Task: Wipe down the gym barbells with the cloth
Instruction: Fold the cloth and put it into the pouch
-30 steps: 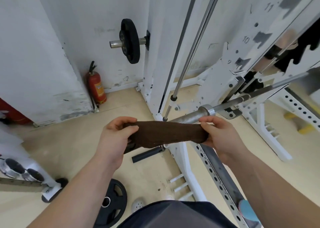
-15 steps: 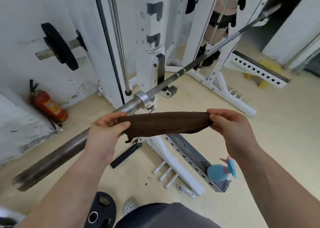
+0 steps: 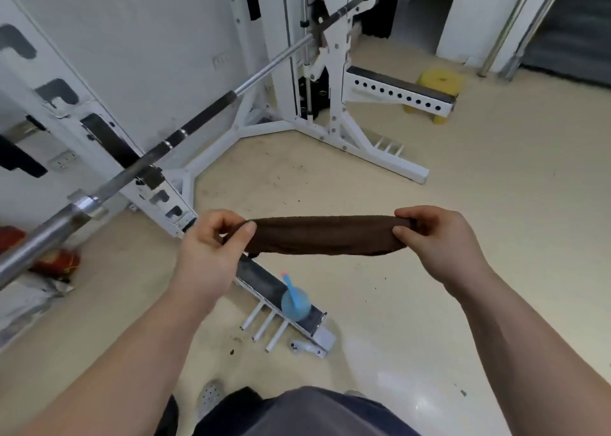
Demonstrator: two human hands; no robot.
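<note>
Above beige gym floor [image 3: 463, 237], soft, light brown cloth [image 3: 325, 235] is pinched taut by left hand [image 3: 206, 253] and right hand [image 3: 436, 237]; rigid barbell [image 3: 198, 118] is untouched.

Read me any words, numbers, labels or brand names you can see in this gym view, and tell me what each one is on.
No text can be read anywhere in this view.
Red fire extinguisher: any label is hidden behind the barbell and blurred.
White rack upright: only dark cut-out slots, no numbers legible.
Brown cloth: plain, no tag or logo showing.
Blue spray bottle: no label visible.
Yellow stool: no markings visible.
</note>
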